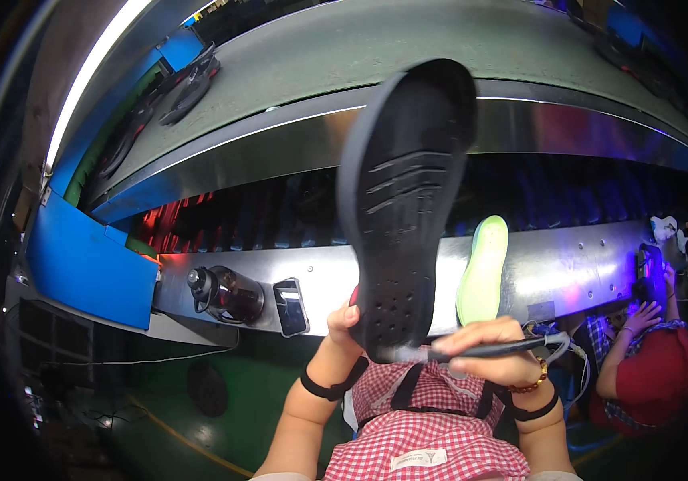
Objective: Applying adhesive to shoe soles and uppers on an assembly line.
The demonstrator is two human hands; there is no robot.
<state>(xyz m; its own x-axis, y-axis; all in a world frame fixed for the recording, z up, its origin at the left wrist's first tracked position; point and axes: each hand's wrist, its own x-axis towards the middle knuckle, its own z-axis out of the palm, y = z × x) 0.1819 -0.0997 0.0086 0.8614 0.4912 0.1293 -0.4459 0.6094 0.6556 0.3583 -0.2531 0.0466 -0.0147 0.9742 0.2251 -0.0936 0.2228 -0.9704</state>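
My left hand (342, 324) grips a large black shoe sole (408, 216) by its lower left edge, the thumb showing and the other fingers hidden behind it. The sole stands tilted in front of me, with slanted grooves across its middle and small round holes in its lower part. In my right hand (494, 353) is a black-handled brush (512, 347), a tube joined to its right end. Its pale, blurred bristles are at the sole's bottom edge. A bright yellow-green sole-shaped piece (484, 268) lies on the metal ledge (328, 272) just beyond my right hand.
A dark bottle (227, 295) and a phone (290, 306) are on the ledge at left. Farther off runs a green conveyor belt (296, 60) carrying dark soles (191, 84). Another person in red (656, 369) works at the right. Cables hang beside my right wrist.
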